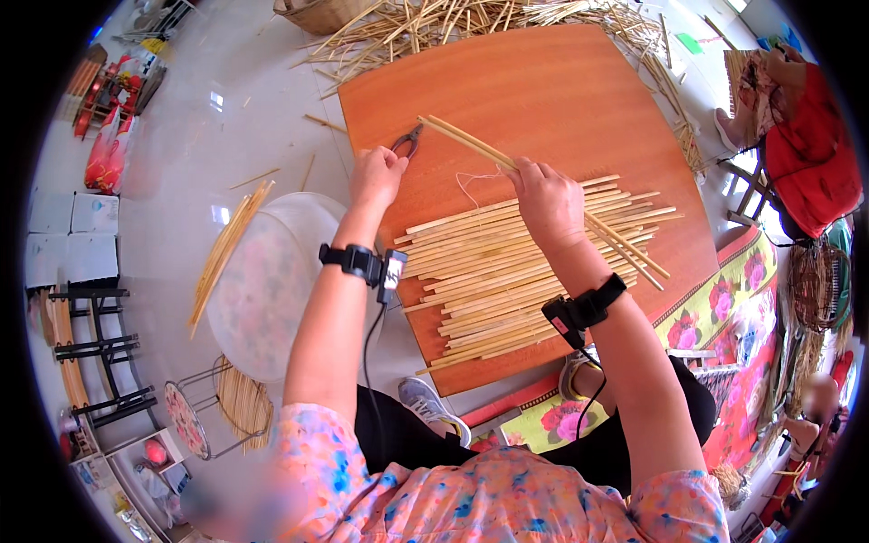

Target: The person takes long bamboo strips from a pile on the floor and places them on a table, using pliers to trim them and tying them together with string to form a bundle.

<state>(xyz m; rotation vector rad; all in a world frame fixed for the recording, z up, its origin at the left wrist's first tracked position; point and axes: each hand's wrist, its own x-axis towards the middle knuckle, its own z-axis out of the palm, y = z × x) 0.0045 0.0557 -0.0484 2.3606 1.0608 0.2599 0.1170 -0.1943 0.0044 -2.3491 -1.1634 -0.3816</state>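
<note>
**Both hands at the far edge of the bamboo mat**

Your left hand (377, 175) rests on the orange board (543, 81), its fingers curled around the handles of a small pair of pliers (408, 140). The dark jaws of the pliers point away from you, toward the top of the board, and the grip looks closed on the handles.

Your right hand (546, 201) lies palm down on the far edge of a row of flat bamboo strips (507, 281) laid side by side across the board. Its fingers are closed over a few long strips (462, 138) that run slantwise from the upper left, pass under the hand and come out again toward the lower right, crossing on top of the row. A thin pale thread (472, 181) loops on the board between your two hands, just beside the right one.

The row of strips covers the middle and near part of the board, with uneven ends sticking out at both sides. Each wrist carries a black strap with a small device and a cable.

Off the board to your left, a round clear lid (267, 281) sits near your left forearm, with a bundle of strips (226, 249) lying over its edge. A loose heap of bamboo slivers (434, 23) lies past the far end of the board. To your right, a person in red (806, 154) sits well apart.
</note>
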